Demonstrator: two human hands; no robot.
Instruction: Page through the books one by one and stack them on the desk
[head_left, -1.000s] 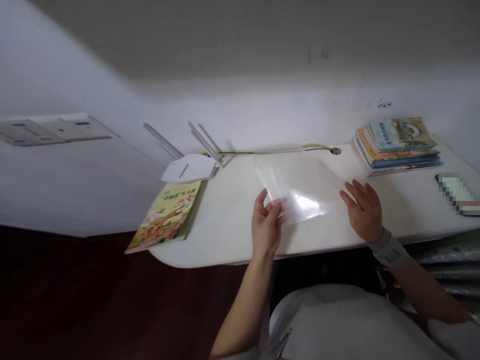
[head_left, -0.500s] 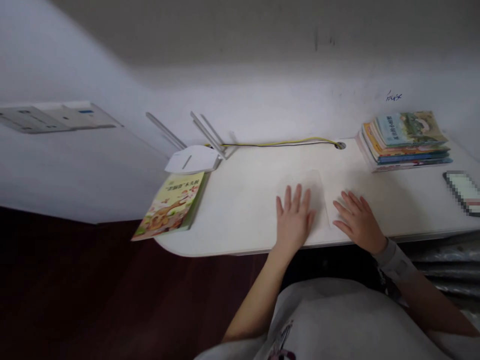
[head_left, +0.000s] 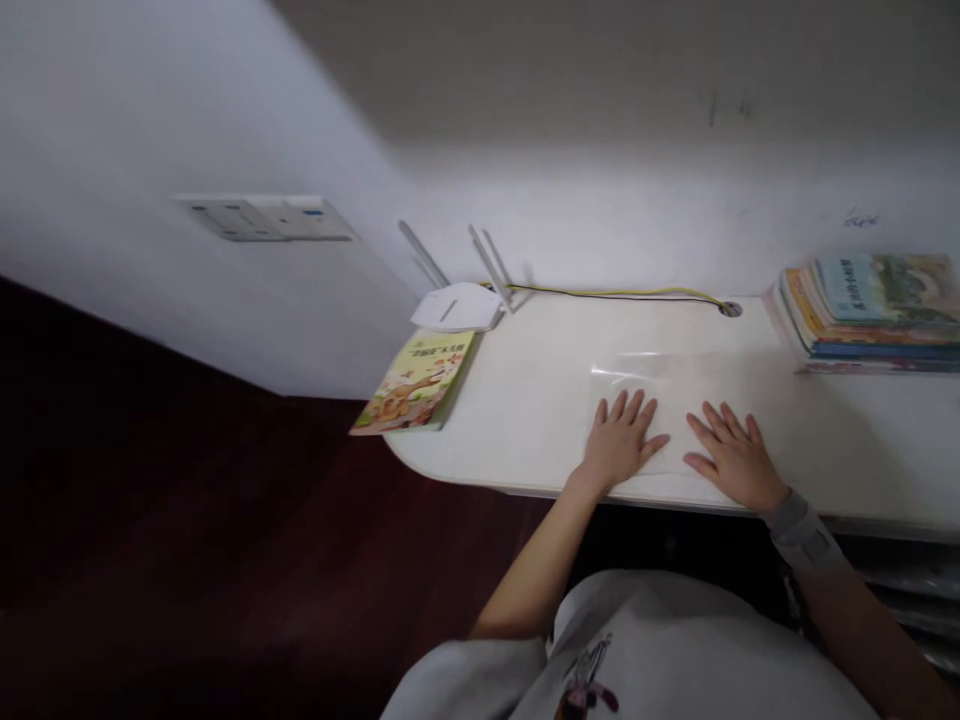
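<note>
A clear, thin plastic sheet (head_left: 675, 372) lies on the white desk (head_left: 525, 440), glinting along its far left part. My left hand (head_left: 621, 440) rests palm down on the sheet with fingers spread and nothing held. To its right, my right hand (head_left: 735, 458) is also palm down and open, its fingers spread over the sheet's right part. Whether the right palm presses on the sheet or on the desk I cannot tell. A grey band (head_left: 802, 530) is around my right wrist.
On the left end lies a yellow-green picture book (head_left: 420, 380), partly over the edge, against a white router (head_left: 457, 308) with raised antennas. Yellow and black cables run along the wall to a desk hole (head_left: 730, 310). A stack of books (head_left: 874, 310) stands at right.
The view has turned left, so the desk's things appear farther right and the phone is out of sight. Both hands have settled flatter, and the left thumb is spread wider.
</note>
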